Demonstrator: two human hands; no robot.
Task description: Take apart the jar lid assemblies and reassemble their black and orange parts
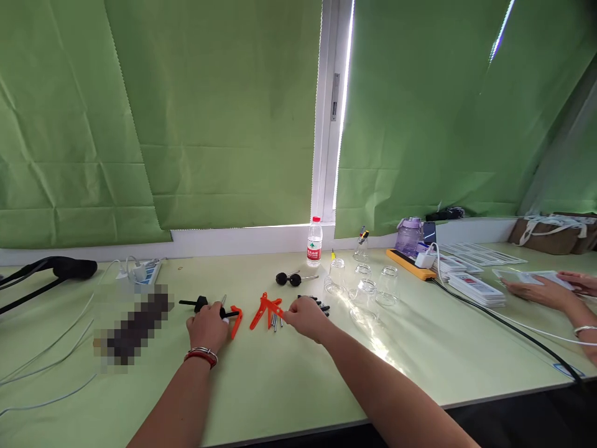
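Observation:
My left hand [208, 326] rests on the pale green table [289, 379] with its fingers curled round a black tool [201, 303] that has an orange piece [236, 320] at its tip. A red and silver bracelet sits on that wrist. My right hand [305, 317] reaches forward and pinches the end of an orange folding key holder [263, 309]. Several metal pins [276, 322] fan out below the holder. More small black bits [319, 303] lie just behind my right hand.
Several clear glass jars [366, 286] stand right of my hands, a water bottle [314, 242] behind them. A black two-ball part [288, 279] lies mid-table. Power strips and cables [140, 272] sit at the left. Another person's hands [536, 289] handle flat packets [476, 289] at far right.

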